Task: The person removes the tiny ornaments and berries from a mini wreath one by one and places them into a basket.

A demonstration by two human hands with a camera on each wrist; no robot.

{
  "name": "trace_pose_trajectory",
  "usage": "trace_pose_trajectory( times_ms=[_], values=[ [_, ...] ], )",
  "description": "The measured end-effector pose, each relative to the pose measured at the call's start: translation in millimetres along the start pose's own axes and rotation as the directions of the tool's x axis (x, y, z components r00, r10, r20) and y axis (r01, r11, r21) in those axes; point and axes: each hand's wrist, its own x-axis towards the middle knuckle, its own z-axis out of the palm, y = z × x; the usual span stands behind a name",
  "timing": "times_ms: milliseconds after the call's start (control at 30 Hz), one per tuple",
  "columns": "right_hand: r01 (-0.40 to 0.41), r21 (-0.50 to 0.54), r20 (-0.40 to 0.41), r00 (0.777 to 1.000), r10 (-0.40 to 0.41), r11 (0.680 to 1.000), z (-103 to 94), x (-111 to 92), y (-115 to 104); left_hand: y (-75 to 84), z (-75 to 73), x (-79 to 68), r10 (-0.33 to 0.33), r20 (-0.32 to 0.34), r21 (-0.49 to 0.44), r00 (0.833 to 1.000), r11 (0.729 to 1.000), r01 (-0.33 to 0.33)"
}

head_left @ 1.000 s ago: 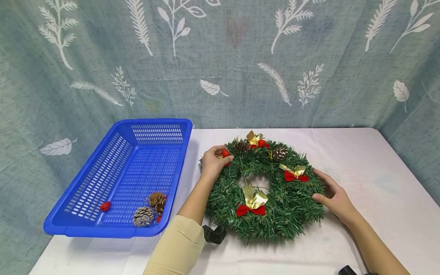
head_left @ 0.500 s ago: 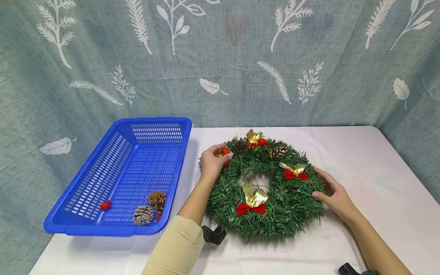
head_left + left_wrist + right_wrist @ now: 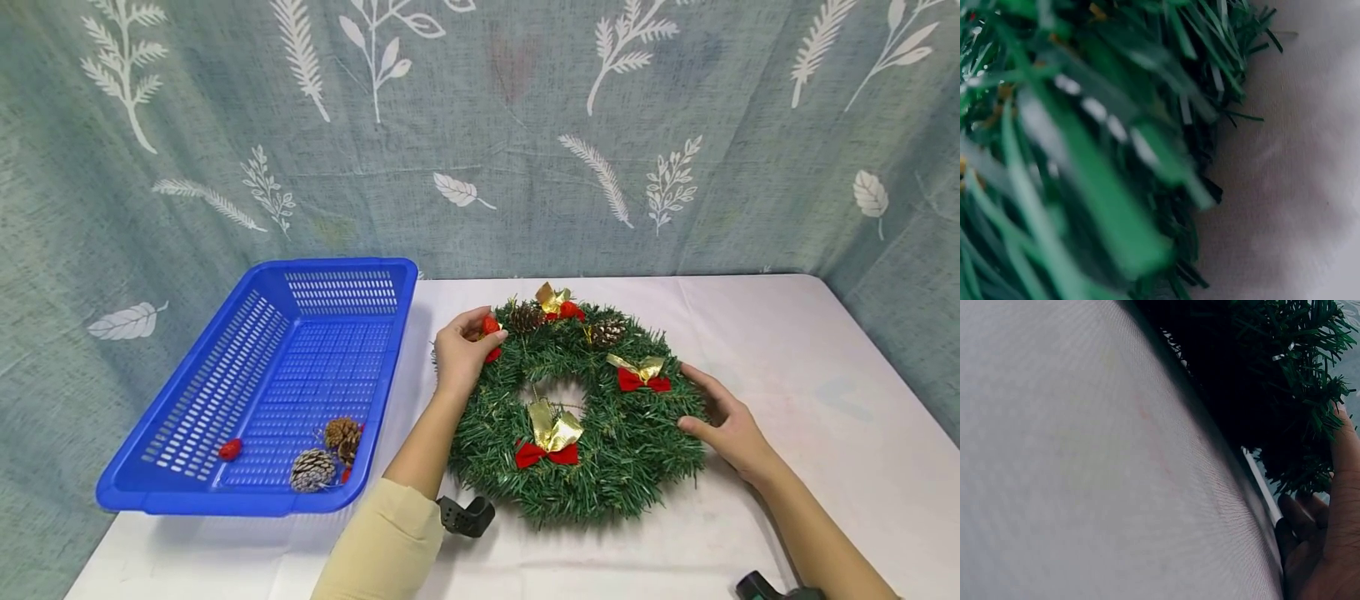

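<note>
A green tinsel wreath (image 3: 622, 467) lies on the table, dressed with pine cones and red-and-gold bows. At its back left, my left hand (image 3: 462, 357) pinches a small red berry ornament (image 3: 490, 325) between thumb and fingers, right at the greenery. A red bow shows just below that ornament, partly behind the thumb. My right hand (image 3: 731, 425) holds the wreath's right edge, thumb on top and fingers at the outer side. In the left wrist view only wreath needles (image 3: 1116, 187) show, large and blurred. The right wrist view has the right hand's fingers (image 3: 1300, 515) under the wreath's edge.
On the left stands a blue plastic basket (image 3: 408, 333) with slotted walls. It holds a red berry (image 3: 230, 449), a frosted pine cone (image 3: 312, 471) and brown pine cones (image 3: 342, 435). A patterned curtain (image 3: 480, 150) hangs behind the table (image 3: 810, 375).
The left hand and the red berry ornament have shifted very slightly toward the back. The right hand and the wreath stay nearly as they were.
</note>
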Motion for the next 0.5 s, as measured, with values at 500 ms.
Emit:
trace_pose_trajectory(
  times_ms=[500],
  values=[
    [-0.001, -0.01, 0.003, 1.0, 0.001, 1.0, -0.1, -0.3, -0.4, 10.1, -0.3, 0.9, 0.019, -0.022, -0.118, 1.0, 0.993, -0.021]
  ],
)
